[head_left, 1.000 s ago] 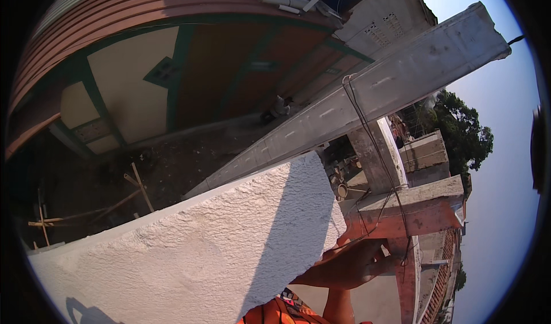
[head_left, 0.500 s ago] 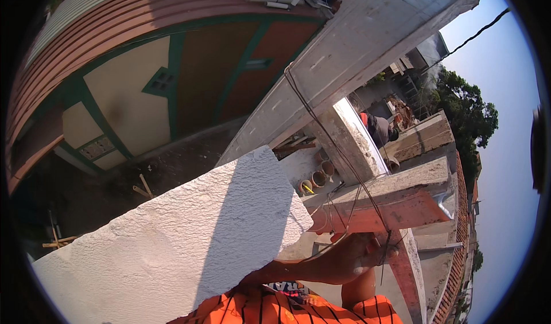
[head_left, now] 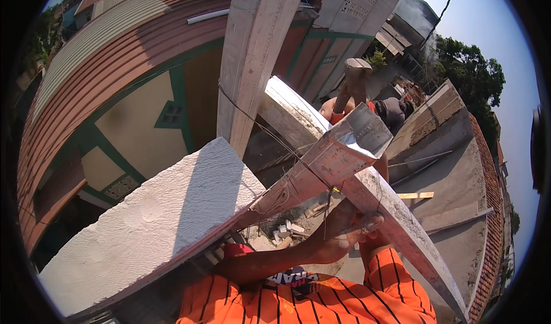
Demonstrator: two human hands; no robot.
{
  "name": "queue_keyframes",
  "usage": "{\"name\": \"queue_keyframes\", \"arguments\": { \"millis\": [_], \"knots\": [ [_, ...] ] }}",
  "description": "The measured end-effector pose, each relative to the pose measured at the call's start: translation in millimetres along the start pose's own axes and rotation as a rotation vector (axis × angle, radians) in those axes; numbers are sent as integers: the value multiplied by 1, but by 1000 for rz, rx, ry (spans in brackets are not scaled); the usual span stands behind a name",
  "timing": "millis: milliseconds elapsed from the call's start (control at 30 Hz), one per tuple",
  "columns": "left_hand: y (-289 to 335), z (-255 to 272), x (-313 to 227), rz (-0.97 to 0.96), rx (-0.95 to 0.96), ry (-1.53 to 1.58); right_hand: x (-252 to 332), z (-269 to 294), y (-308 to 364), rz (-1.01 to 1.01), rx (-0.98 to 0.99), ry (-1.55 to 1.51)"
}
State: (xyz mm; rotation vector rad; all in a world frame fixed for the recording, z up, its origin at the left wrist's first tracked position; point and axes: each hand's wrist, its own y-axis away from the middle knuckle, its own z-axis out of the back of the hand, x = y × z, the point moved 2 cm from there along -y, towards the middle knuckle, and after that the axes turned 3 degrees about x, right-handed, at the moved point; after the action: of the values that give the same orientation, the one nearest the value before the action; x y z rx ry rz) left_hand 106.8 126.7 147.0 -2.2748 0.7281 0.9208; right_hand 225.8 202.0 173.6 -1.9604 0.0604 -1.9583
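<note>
Place: outdoor bldg. site, approx. roof ht., amid houses
Frame: bare beams, wire strung across
Masonry: rough, white
Below: rubble
Nearby: corr. roof, tiled roof, house w/ green trim, tree

Below and to the left of the fingers, large pale capitals are borne on the front of the orange, black-striped shirt. Only part of the lettering is shown.
</note>
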Motion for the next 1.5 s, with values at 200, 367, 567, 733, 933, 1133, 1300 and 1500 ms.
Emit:
{"name": "queue_keyframes", "arguments": {
  "millis": [200, 367, 567, 733, 933, 1133, 1300, 1500],
  "knots": [
    [14, 11, -12, -69, -16, -149, 11, -30, -68, 74, 413, -77],
    [13, 11, -11, -39, -17, -274, 30, -12, -62, 158, 502, -125],
    [19, 11, -11, -62, -106, -246, 74, -39, -56, 427, 416, 382],
    [17, 7, -15, -28, -55, -255, 71, -36, -55, 297, 248, 205],
    [23, 11, -11, -60, -121, -134, 42, -36, -53, 334, 137, -11],
    [12, 6, -15, -99, -30, -90, 33, -24, -41, 352, 5, -130],
    [10, -11, -4, -224, -212, 111, -7, -33, 1, 121, 61, -482],
    [15, -17, 5, -243, -270, 225, -20, -29, 0, 153, 159, -477]
  ]
}}
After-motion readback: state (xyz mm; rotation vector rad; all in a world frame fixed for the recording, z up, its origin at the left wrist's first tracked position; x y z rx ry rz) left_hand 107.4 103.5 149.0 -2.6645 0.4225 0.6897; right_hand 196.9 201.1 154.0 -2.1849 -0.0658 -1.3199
